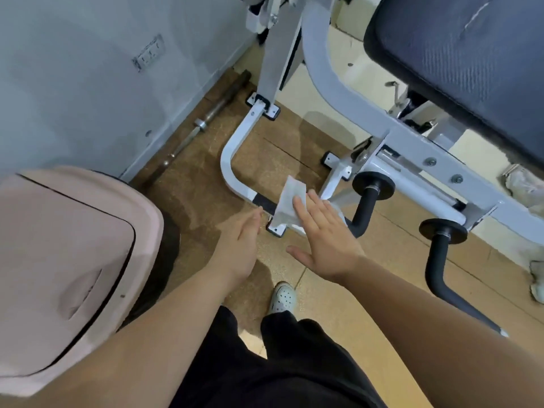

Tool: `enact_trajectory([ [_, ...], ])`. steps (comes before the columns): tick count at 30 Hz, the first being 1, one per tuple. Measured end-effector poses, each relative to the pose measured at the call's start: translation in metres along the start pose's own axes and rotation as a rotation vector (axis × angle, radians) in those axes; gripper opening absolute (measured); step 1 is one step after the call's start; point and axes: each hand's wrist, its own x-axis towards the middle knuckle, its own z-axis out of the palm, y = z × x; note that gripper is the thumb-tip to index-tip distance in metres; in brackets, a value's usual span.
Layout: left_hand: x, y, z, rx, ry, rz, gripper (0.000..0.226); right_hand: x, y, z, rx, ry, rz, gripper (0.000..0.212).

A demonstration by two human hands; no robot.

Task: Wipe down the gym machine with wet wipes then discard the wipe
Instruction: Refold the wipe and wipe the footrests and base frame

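A white wet wipe (287,201) hangs flat at the fingertips of my right hand (323,240), above the floor bar of the white gym machine (365,110). The fingers of that hand are straight and spread, and the wipe touches the index and middle fingertips. My left hand (240,242) is just left of the wipe with straight fingers and holds nothing. A pink bin (67,254) with its lid closed stands at the lower left, close to my left forearm.
The dark padded seat (459,60) of the machine is at the upper right, with two black handles (365,207) below it. A metal barbell bar (206,122) lies along the grey wall. My white shoe (282,297) is on the tan floor.
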Motion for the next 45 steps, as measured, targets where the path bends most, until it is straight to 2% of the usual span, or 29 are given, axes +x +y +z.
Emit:
enact_trajectory([
  [3,-0.009,0.0,-0.002,-0.033,0.02,0.025,0.036,0.035,-0.018,-0.011,-0.015,-0.071,0.007,0.088],
  [7,-0.015,-0.002,-0.001,-0.062,0.033,0.037,0.043,0.045,-0.02,-0.01,-0.226,-0.087,-0.099,0.07],
  [11,-0.017,0.0,0.003,0.05,0.009,0.115,0.044,0.002,-0.004,0.007,-0.241,-0.024,-0.129,0.082],
  [15,-0.013,0.009,0.013,0.388,0.026,0.231,0.05,-0.042,0.018,0.021,-0.165,-0.055,0.108,0.09],
  [17,-0.013,0.016,0.02,0.562,0.031,0.321,0.054,-0.048,0.03,0.017,-0.034,-0.072,0.241,0.093],
  [21,-0.009,0.025,0.038,0.806,0.042,0.537,0.069,-0.033,0.019,0.013,0.181,0.047,0.417,0.099],
  [23,-0.006,0.029,0.049,0.876,-0.008,0.531,0.073,-0.027,-0.003,0.016,0.221,0.073,0.399,0.091],
  [25,-0.003,0.031,0.059,0.94,-0.066,0.51,0.075,-0.032,-0.013,0.025,0.259,0.09,0.286,0.075],
  [27,-0.001,0.028,0.066,1.034,-0.127,0.491,0.078,-0.044,-0.003,0.033,0.248,0.122,0.196,0.071],
  [29,0.0,0.025,0.073,1.155,-0.169,0.491,0.081,-0.055,0.018,0.038,0.245,0.143,0.193,0.076],
  [32,-0.003,0.023,0.086,1.269,-0.185,0.499,0.085,-0.055,0.053,0.033,0.311,0.095,0.304,0.089],
  [36,-0.001,0.028,0.106,1.387,-0.165,0.375,0.091,-0.035,0.088,0.015,0.442,0.067,0.391,0.1],
  [38,0.0,0.03,0.111,1.378,-0.137,0.338,0.088,-0.031,0.086,0.01,0.423,0.041,0.392,0.096],
  [41,-0.003,0.031,0.113,1.265,-0.085,0.332,0.081,-0.046,0.072,0.015,0.346,0.07,0.248,0.085],
  [45,-0.001,0.027,0.114,1.23,-0.06,0.299,0.073,-0.067,0.081,0.023,0.404,0.044,0.158,0.097],
])
